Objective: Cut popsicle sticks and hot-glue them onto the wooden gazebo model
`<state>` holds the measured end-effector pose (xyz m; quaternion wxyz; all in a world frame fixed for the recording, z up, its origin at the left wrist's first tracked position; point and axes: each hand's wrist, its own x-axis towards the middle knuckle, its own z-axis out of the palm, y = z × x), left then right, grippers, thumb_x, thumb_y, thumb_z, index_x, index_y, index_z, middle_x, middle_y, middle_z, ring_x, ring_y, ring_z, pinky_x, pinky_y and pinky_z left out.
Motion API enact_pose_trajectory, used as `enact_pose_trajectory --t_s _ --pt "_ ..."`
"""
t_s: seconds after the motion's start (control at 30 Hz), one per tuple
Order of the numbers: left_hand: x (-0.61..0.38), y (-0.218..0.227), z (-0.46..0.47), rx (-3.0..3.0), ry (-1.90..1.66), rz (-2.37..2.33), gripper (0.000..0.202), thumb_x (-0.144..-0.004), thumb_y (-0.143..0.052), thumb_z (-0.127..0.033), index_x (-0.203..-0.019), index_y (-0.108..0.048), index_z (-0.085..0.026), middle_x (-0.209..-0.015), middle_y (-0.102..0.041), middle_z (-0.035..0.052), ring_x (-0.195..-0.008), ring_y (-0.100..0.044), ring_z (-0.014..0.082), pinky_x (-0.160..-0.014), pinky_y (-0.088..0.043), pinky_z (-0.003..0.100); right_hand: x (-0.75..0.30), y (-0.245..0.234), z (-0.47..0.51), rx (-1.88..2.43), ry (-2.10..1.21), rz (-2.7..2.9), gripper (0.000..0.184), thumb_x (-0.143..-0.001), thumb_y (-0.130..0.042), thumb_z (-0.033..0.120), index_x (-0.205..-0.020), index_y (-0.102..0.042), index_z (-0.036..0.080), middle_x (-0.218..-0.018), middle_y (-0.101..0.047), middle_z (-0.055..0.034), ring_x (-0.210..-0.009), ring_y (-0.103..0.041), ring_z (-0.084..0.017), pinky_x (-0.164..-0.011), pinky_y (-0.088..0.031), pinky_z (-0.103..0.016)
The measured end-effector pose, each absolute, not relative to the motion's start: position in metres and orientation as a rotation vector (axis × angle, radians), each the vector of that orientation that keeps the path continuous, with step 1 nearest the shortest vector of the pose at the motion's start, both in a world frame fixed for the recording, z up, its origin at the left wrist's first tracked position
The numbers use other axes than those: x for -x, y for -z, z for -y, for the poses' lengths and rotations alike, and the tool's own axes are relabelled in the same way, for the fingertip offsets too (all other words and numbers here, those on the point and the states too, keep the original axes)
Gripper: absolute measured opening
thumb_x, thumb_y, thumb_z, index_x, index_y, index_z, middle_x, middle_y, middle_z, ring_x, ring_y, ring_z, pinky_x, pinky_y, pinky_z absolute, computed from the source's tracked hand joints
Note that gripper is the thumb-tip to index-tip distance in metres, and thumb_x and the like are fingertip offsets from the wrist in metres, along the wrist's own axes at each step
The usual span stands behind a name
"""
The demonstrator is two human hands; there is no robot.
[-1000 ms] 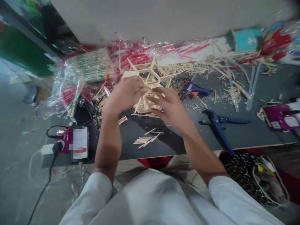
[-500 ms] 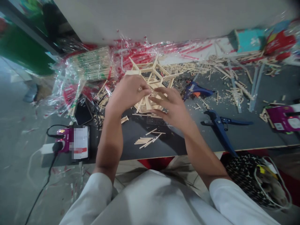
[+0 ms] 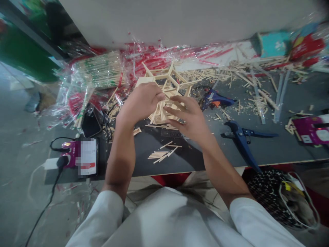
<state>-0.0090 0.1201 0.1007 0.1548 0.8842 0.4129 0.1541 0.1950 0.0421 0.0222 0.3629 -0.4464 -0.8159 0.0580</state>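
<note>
A frame-like model of pale wooden sticks (image 3: 168, 76) stands on the dark tabletop, with bars jutting out at its top and sides. My left hand (image 3: 141, 103) is at its left front, thumb and index finger pinched together against it. Whatever lies between those fingertips is too small to make out. From the right, my right hand (image 3: 191, 115) curls its fingers around the model's front, with the fingertips on the sticks and slightly apart. Both hands hide part of the model. Closer to me lies a small group of loose thin sticks (image 3: 158, 155).
A blue cutter (image 3: 239, 135) and a blue glue gun (image 3: 221, 99) lie to the right. Clear glue sticks (image 3: 281, 96) and wood scraps surround them. At left are wrapped stick bundles (image 3: 101, 70), a phone (image 3: 89, 157) and a purple power strip (image 3: 69, 149). A turquoise box (image 3: 273, 44) stands behind.
My left hand has shifted slightly down, and its fingertips have drawn back a little from the model's front. My right hand has barely moved. The model stays in place.
</note>
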Motion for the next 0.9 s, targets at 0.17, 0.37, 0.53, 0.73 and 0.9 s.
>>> enact_pose_trajectory --t_s 0.17,0.37,0.53,0.73,0.9 --pt "0.009 -0.099 -0.121 -2.512 -0.463 -1.179 0.030 -0.099 -0.050 -0.025 -0.073 -0.065 -0.019 -0.080 -0.064 0.0060 -0.080 -0.061 0.0200 -0.084 -0.051 0.036 -0.194 -0.021 -0.042 1.147 -0.130 2.069 0.030 -0.099 -0.063 0.042 -0.127 -0.070 0.035 -0.144 -0.059 -0.0086 -0.133 -0.054 -0.029 -0.112 -0.048 -0.053" --pt "0.008 -0.102 -0.121 -2.496 -0.465 -1.158 0.032 -0.099 -0.052 -0.029 -0.074 -0.068 -0.018 -0.076 -0.064 0.0057 -0.078 -0.060 0.0193 -0.083 -0.049 0.036 -0.195 -0.020 -0.044 1.139 -0.097 2.070 0.028 -0.100 -0.063 0.044 -0.124 -0.071 0.034 -0.144 -0.060 -0.0083 -0.131 -0.056 -0.027 -0.111 -0.047 -0.053" --pt "0.007 -0.105 -0.119 -2.490 -0.453 -1.162 0.029 -0.098 -0.055 -0.029 -0.075 -0.069 -0.018 -0.078 -0.065 0.0054 -0.080 -0.061 0.0196 -0.083 -0.049 0.036 -0.194 -0.020 -0.044 1.134 -0.097 2.069 0.030 -0.098 -0.065 0.045 -0.125 -0.070 0.032 -0.143 -0.061 -0.0100 -0.129 -0.057 -0.028 -0.110 -0.047 -0.052" --pt "0.009 -0.104 -0.120 -2.491 -0.437 -1.177 0.033 -0.101 -0.048 -0.028 -0.078 -0.070 -0.019 -0.079 -0.066 0.0063 -0.077 -0.061 0.0196 -0.080 -0.050 0.036 -0.198 -0.026 -0.041 1.211 -0.088 2.052 0.041 -0.091 -0.070 0.054 -0.127 -0.069 0.033 -0.142 -0.062 -0.0087 -0.136 -0.051 -0.033 -0.115 -0.042 -0.056" --pt "0.009 -0.106 -0.120 -2.458 -0.445 -1.145 0.023 -0.097 -0.059 -0.030 -0.082 -0.072 -0.018 -0.084 -0.071 0.0064 -0.079 -0.064 0.0189 -0.078 -0.050 0.034 -0.249 -0.034 -0.045 1.368 0.072 1.817 0.034 -0.094 -0.068 0.052 -0.118 -0.073 0.029 -0.133 -0.067 -0.0103 -0.133 -0.052 -0.035 -0.117 -0.037 -0.060"
